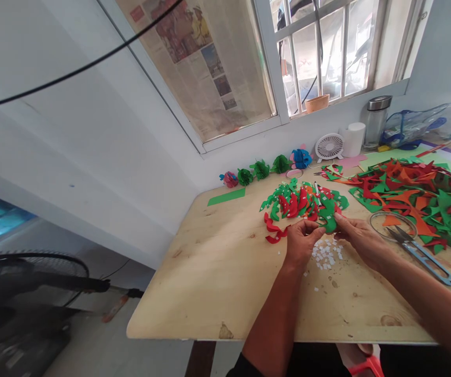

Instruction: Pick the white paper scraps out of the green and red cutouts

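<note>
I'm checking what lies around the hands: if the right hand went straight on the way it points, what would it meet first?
The right hand would first meet the green piece at its fingertips; beyond that, probably the red pieces, though depth is unclear.

No words, brands or numbers can be read. The print that shows is on a newspaper sheet (244,68) set within the white window frame (244,133): columns of small type run beside and below several colour photographs (212,60), and a small red block (136,13) sits near the top left. The type is too small and blurred to make out.
</note>
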`<state>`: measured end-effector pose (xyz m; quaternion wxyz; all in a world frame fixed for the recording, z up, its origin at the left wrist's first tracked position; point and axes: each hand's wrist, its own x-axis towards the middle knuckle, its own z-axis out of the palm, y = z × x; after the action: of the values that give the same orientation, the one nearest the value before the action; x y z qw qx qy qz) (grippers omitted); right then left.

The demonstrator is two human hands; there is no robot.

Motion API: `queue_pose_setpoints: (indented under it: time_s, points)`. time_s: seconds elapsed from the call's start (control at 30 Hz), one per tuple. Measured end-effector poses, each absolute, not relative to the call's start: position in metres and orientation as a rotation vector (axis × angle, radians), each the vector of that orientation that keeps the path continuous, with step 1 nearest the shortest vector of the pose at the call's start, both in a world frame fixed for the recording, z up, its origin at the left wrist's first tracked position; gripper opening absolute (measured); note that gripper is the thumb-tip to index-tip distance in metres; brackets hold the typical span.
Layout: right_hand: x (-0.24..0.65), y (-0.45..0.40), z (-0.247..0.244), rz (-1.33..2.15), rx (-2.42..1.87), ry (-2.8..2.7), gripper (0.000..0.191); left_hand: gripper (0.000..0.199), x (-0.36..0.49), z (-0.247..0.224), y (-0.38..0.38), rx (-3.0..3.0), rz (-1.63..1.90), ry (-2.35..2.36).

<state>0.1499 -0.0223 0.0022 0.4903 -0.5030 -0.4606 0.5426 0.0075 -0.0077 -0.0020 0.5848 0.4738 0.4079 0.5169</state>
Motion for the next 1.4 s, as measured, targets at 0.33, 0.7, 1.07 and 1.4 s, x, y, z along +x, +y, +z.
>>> queue_pose_setpoints:
  time_s: [0.33, 0.7, 1.07, 1.4]
  points:
    - [0.1498, -0.0215, -0.0002, 1.321, -1.223, -1.061, 0.053, 0.023, 0.0080, -0.0072, -0.0081, 1.160, 1.219, 0.994]
    - [0.1495, -0.0225, 0.0014, 1.317, -1.226, -1.054, 0.048, 0.021, 0.0083, -0.0050, -0.0097, 1.138, 1.227, 0.980]
    - [0.1496, -0.0229, 0.0002, 1.234, -1.206, -1.183, 0.038, 0.027, 0.0096, -0.0044, -0.0089, 1.106, 1.218, 0.971]
    - [0.1520, -0.0202, -0.0066, 1.278, -1.183, -1.158, 0.037, 0.035, 0.0095, -0.0017, -0.0094, 1.102, 1.194, 0.913]
